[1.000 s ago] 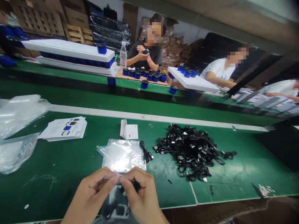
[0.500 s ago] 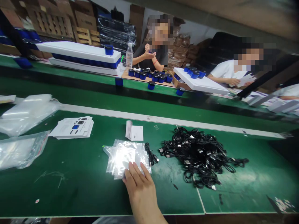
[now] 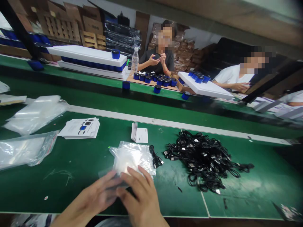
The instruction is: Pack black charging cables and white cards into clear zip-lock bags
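My left hand [image 3: 96, 195], smeared by motion, is closed on a clear plastic bag [image 3: 112, 183] near the table's front edge. My right hand [image 3: 142, 197] meets the same bag from the other side, thumb and fingers closing on its edge. Just beyond them lies a stack of clear plastic bags [image 3: 134, 156], shiny under the light. A coiled black USB cable [image 3: 155, 156] rests against the stack's right side. Behind it stands a folded white leaflet [image 3: 139, 134], partly fanned.
Right of the hands is a heap of black cables [image 3: 203, 160]. Printed leaflets [image 3: 81, 128] and larger plastic bags [image 3: 35, 115] lie left. Across a raised ledge, blue-and-black jars [image 3: 157, 89] stand by white foam trays [image 3: 92, 56]; two co-workers sit beyond.
My left hand has come into view at lower left. A bag is now between both hands, off the stack where my right hand lay. The view has shifted slightly.
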`<state>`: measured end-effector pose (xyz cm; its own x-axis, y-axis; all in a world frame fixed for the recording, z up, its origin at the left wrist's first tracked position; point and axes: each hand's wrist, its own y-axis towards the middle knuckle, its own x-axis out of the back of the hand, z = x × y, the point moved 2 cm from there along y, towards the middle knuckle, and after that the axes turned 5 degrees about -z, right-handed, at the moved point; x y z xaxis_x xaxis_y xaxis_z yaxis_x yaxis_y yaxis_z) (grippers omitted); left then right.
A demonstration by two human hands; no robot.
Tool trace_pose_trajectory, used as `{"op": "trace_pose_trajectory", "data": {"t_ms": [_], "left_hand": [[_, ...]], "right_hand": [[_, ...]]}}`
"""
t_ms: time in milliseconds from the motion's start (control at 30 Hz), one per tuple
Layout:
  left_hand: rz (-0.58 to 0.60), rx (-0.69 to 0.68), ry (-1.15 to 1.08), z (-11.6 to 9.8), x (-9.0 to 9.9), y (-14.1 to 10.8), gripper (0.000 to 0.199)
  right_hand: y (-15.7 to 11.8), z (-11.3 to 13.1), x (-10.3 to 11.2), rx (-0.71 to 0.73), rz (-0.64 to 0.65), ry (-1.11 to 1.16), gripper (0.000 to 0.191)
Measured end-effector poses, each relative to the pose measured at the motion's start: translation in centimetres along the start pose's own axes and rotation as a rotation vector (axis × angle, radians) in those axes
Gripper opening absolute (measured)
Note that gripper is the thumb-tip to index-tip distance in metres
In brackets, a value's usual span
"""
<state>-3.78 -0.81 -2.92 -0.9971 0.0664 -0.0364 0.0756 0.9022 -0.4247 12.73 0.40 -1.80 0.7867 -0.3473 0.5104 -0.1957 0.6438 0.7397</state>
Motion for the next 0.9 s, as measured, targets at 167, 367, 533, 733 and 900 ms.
{"op": "trace_pose_trajectory", "data": {"t_ms": [167,367,533,733,900], "left_hand": [[0.042,0.123,-0.080,-2.1,-2.0,2.8,0.042],[0.075,0.099,-0.071,-1.8,-0.9,2.8,0.035],[0.043,0.040,0.129,-1.0,0.6,3.0,0.040],[-0.427,-0.324,0.631,-2.1,0.5,2.0,0.038],[-0.187,-0.204,0.424,-2.0,-2.6,1.4,0.030]], "right_hand": [[-1.3,-1.6,1.7,-0.499,-0.043,0.194,0.028],[-0.9,-4.0,2.6,-1.177,0.145,0.860,0.059],[0.5,-3.6,1.8,-1.155,0.223,0.920,0.033],[0.7,-3.5,1.4,-1.046,0.176,0.522,0.017],[0.2,-2.7,-0.4,-1.137,0.229,0.716,0.026]]}}
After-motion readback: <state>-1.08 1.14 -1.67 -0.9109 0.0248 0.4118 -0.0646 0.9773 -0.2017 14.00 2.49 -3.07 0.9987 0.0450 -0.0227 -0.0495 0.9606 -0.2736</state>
